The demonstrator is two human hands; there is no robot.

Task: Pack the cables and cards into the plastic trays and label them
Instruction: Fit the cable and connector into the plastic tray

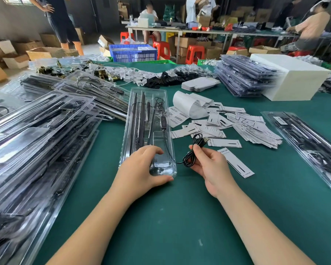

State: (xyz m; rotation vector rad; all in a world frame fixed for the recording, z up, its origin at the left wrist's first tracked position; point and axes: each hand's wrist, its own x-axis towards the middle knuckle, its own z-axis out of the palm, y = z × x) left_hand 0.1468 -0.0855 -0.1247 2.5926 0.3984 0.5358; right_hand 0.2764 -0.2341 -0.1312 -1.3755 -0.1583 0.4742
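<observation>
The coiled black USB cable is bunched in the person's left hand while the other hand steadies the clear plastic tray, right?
Not quite: the head view shows the coiled black USB cable in the right hand, while the left hand steadies the clear plastic tray.
</observation>
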